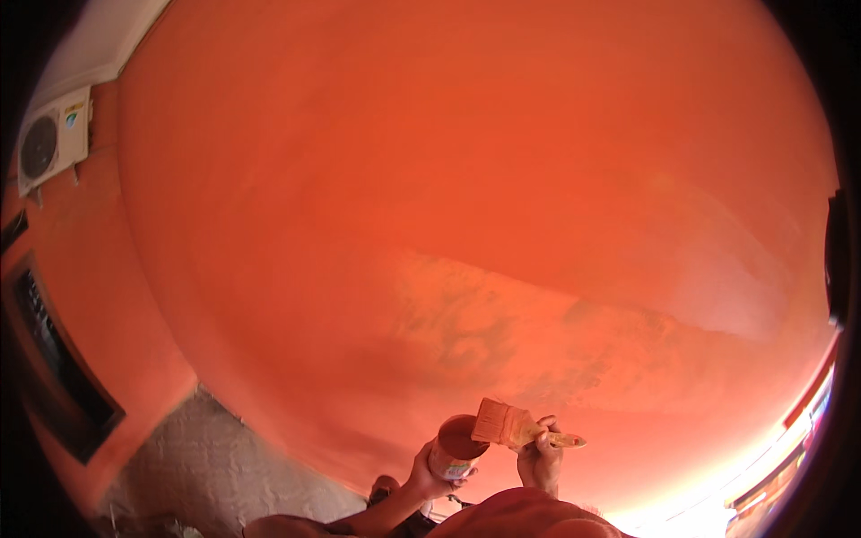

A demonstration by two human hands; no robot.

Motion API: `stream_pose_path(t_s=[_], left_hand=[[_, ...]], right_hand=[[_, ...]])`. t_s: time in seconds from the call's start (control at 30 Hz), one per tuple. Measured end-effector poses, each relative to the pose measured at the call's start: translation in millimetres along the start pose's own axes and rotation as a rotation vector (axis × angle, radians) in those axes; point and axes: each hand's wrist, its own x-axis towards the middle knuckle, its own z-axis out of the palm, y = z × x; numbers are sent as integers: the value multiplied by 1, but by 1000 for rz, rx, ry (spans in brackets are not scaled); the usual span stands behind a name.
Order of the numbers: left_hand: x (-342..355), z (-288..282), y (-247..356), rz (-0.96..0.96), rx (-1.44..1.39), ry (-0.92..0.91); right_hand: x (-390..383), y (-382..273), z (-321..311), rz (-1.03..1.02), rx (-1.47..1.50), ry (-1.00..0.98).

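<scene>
Wrapped round a round paint tub (451, 459), my left hand (425, 475) holds it tilted, its mouth showing reddish-orange paint inside. My right hand (540, 462) grips a wide paintbrush (514, 426) by its handle, fingers closed near the ferrule. The brush points left, with orange-coated bristles beside the tub's rim; whether they touch it I cannot tell. In front of both hands rises a large orange wall (430, 179). Across its lower middle runs a paler, patchy band (484, 327) with greyish smudges.
An air-conditioner outdoor unit (54, 142) hangs on the side wall at left, above a dark-framed window (63, 368). Grey paved ground (224, 462) lies at lower left. Bright daylight comes in at lower right. A dark object (836, 260) stands at the right edge.
</scene>
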Motion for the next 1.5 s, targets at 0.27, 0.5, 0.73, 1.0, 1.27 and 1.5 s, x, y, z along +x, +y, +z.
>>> stream_pose_path(t_s=[0.27, 0.5, 0.73, 1.0, 1.27, 1.5], left_hand=[[-28, 24, 54, 23, 63, -12], [-33, 66, 56, 73, 65, 74], [5, 65, 39, 44, 5, -2], [28, 44, 35, 73, 53, 146], [29, 34, 27, 59, 89, 161], [25, 40, 19, 46, 84, 16]], right_hand=[[21, 23, 47, 75, -25, -34], [30, -2, 82, 69, -184, 1], [52, -34, 47, 154, -211, -31], [62, -35, 10, 165, -282, 57], [68, -65, 14, 4, -434, -81], [67, -105, 56, 40, -889, -340]])
